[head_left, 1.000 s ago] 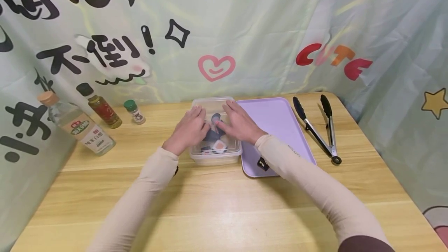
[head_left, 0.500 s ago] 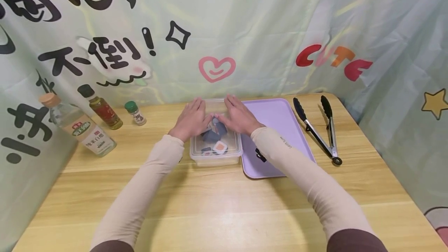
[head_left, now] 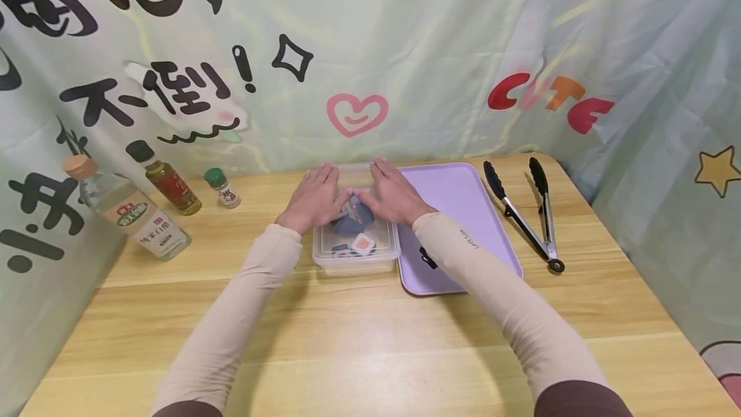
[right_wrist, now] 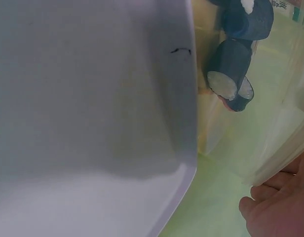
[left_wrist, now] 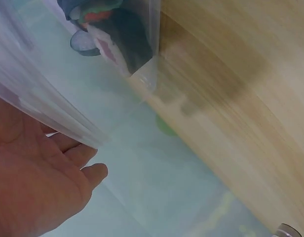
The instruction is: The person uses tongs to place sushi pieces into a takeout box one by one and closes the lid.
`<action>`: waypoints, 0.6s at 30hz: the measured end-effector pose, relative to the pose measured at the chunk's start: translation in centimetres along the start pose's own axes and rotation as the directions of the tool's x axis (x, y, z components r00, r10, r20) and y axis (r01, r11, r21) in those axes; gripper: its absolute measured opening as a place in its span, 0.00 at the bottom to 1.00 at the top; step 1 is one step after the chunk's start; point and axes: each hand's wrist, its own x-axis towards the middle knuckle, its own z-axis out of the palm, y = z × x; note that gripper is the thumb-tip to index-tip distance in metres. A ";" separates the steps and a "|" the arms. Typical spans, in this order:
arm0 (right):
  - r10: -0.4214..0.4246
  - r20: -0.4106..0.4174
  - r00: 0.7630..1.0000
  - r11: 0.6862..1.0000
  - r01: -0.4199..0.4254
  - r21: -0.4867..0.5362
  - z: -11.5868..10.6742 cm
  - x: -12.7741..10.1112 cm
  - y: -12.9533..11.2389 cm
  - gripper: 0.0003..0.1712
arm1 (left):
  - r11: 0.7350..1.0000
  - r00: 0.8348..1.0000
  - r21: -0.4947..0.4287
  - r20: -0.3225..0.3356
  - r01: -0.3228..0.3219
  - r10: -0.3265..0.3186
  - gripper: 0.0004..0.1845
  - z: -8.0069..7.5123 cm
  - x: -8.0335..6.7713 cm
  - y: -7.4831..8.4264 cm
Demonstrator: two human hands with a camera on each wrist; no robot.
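A clear plastic food box with its clear lid on top stands at the table's back middle. Through the plastic show dark-wrapped sushi rolls and a white sushi piece with an orange centre. My left hand rests on the lid's left side, fingers stretched toward the back edge. The right hand lies likewise on the right side, the two thumbs meeting near the middle. In the wrist views, the left hand and right hand have their fingertips at the lid's edge.
A lilac tray lies directly right of the box, with black-and-steel tongs beyond it. At the left stand a large clear bottle, a smaller oil bottle and a green-capped shaker. A printed curtain hangs behind the table.
Both hands have slid toward the lid's back edge and their thumbs have come together. During the last half second they stay almost still; box and tray keep their places.
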 end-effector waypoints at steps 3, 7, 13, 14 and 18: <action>0.005 0.004 1.000 1.000 -0.005 0.012 0.1 0.0 0.1 0.48 | 1.000 1.000 0.003 0.004 0.003 -0.003 0.39 0.0 0.0 0.0; 0.015 0.015 1.000 1.000 -0.015 0.021 0.0 0.0 0.1 0.49 | 1.000 1.000 0.009 0.018 0.011 -0.011 0.39 0.1 0.1 0.1; 0.016 0.004 1.000 1.000 -0.016 0.019 0.1 0.0 0.2 0.49 | 1.000 1.000 0.000 0.017 0.012 -0.012 0.40 0.2 0.1 0.0; 0.016 0.001 1.000 1.000 -0.016 0.019 0.1 0.0 0.2 0.49 | 1.000 1.000 -0.006 0.018 0.011 -0.011 0.40 0.2 0.1 0.0; 0.018 0.001 1.000 0.999 -0.018 0.027 0.2 0.0 0.3 0.49 | 1.000 1.000 -0.028 0.022 0.011 -0.010 0.40 0.3 0.1 -0.1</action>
